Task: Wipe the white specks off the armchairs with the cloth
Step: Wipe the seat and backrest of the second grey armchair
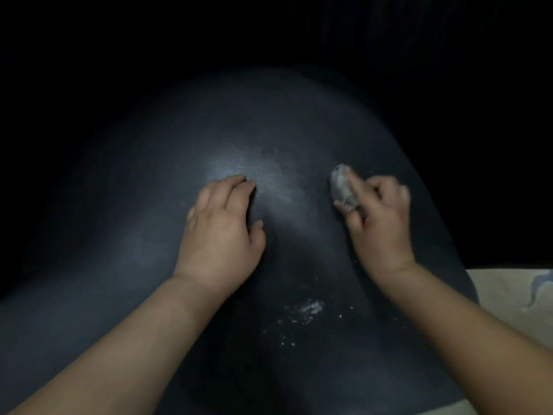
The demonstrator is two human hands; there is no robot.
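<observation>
The left hand [220,232] rests flat, fingers loose, steadying the dark armchair [149,205]. The right hand [380,223] grips a wadded cloth [342,187], pressing it where she scrubs. White specks [302,313] lie nearer her, not yet wiped.

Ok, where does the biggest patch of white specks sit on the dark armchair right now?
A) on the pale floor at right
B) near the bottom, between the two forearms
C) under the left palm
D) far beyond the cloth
B: the densest white specks lie low on the armchair, nearer the camera than the right hand holding the cloth and the left hand.
</observation>
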